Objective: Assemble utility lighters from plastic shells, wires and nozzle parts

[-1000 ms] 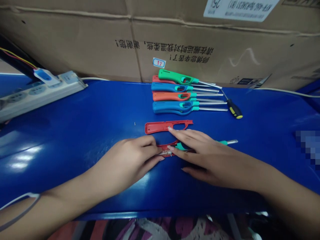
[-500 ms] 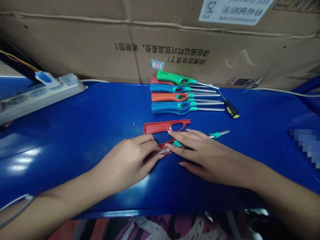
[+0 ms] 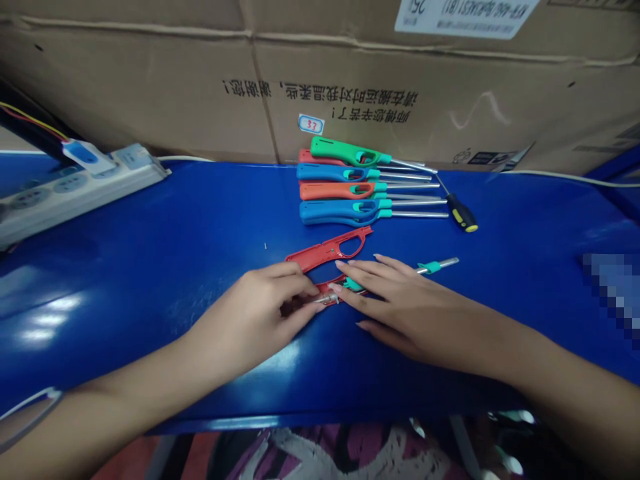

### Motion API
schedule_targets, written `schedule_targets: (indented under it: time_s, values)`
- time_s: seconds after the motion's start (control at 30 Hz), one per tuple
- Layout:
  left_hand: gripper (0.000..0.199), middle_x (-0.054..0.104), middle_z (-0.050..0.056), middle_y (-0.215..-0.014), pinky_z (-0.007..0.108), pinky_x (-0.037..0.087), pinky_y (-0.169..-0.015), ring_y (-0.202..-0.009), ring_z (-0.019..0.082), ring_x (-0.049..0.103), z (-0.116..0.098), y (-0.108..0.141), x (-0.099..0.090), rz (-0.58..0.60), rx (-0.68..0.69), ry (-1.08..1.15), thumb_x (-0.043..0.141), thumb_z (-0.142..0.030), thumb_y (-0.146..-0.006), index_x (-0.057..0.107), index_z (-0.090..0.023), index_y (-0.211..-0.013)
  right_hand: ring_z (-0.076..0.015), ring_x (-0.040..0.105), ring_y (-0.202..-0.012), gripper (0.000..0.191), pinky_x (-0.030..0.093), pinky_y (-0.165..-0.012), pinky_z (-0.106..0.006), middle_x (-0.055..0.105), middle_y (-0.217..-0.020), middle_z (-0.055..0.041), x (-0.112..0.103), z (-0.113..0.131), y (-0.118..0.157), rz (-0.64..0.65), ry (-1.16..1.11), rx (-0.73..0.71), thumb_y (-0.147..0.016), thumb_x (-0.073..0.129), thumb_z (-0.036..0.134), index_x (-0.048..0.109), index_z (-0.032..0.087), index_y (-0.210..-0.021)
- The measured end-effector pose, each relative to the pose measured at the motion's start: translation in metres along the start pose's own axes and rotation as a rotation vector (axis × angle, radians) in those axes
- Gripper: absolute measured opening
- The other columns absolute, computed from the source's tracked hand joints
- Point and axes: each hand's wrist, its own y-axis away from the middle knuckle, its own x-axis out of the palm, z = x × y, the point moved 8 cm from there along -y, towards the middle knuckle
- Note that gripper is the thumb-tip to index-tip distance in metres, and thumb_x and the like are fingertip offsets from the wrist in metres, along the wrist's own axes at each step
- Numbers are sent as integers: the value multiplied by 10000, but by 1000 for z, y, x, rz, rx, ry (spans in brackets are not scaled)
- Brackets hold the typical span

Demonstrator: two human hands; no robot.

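My left hand [image 3: 267,300] is closed, thumb and fingers pinching a silvery tank-like part [image 3: 327,298] at the left end of an opened utility lighter. That part lies in the lower red shell half [image 3: 324,288], mostly covered by my fingers. Over the lighter's middle rests my right hand [image 3: 400,303], fingers spread, two fingertips by the teal trigger [image 3: 353,285]. Beyond it the metal tube with a teal collar [image 3: 429,268] sticks out to the right. A loose red shell half [image 3: 323,252] lies tilted just above, its left end against my left knuckles.
Several assembled lighters [image 3: 340,210] lie stacked near the cardboard box [image 3: 175,93], with a screwdriver [image 3: 462,215] at their right. A tiny screw-like piece [image 3: 265,246] is on the blue table [image 3: 215,220]. A power strip [image 3: 85,190] stands at the left.
The loose red shell half has turned, its right end now higher and its left end lower by my left hand. Both hands stay nearly in place; the view has shifted slightly.
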Motion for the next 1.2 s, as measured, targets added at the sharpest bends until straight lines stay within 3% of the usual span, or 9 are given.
schedule_targets:
  time_s: [0.1,0.27,0.37,0.47,0.57,0.77,1.0,1.2]
  values:
    - [120,700,-1,-802,204,479,-570,-625,89,625,3,-1,-1,10,-44,50,700,-293,-915,771,-197,-911,-321,422,-1448,511,395,-1140,-590,448,-1565,-176,-1,0,1,-14,-7,-5,-1027,459,274,442,202,-1532]
    - [157,740,30,-884,242,532,-700,-784,136,690,0,-1,-3,22,15,46,656,-263,-941,795,-214,-993,-313,440,-1432,492,397,-1138,-551,483,-1541,-170,-3,-3,0,-42,-24,-17,-1020,482,271,481,196,-1507]
    - [153,738,37,-888,240,531,-681,-756,132,690,2,-1,-4,10,9,45,664,-257,-933,799,-206,-984,-295,474,-1395,480,402,-1129,-523,499,-1532,-153,-6,-4,0,-68,-45,-35,-1017,495,275,493,195,-1490]
    - [161,730,34,-868,220,513,-621,-712,119,680,3,-1,-4,10,5,40,667,-257,-929,801,-211,-1006,-266,571,-1235,398,464,-1022,-464,611,-1403,-124,-17,-14,1,-150,-29,14,-1021,489,285,564,198,-1402]
    - [170,730,27,-860,204,508,-596,-681,104,670,1,0,-6,-5,5,32,660,-275,-932,798,-209,-1007,-237,616,-1016,250,481,-862,-402,690,-1163,-100,-27,-25,2,-208,5,78,-1014,503,286,672,204,-1180]
    - [206,760,8,-881,201,531,-583,-680,115,696,-1,3,-11,6,22,12,635,-234,-921,764,-216,-1081,-192,643,-881,226,478,-776,-330,689,-982,-70,-26,-29,2,-146,-30,65,-1025,454,226,675,185,-993]
    - [234,783,28,-1029,288,599,-762,-880,178,746,-8,5,-7,21,163,-48,583,-220,-973,750,-220,-1137,-168,632,-861,142,457,-689,-280,657,-1001,-47,-17,-30,3,-52,-150,139,-1012,501,269,625,207,-1043]
    - [215,754,39,-994,289,585,-739,-861,173,729,-13,7,-5,29,210,-76,588,-196,-979,763,-210,-1103,-170,614,-851,145,430,-666,-285,633,-972,-41,-11,-31,1,-12,-139,136,-1036,453,265,584,204,-1018]
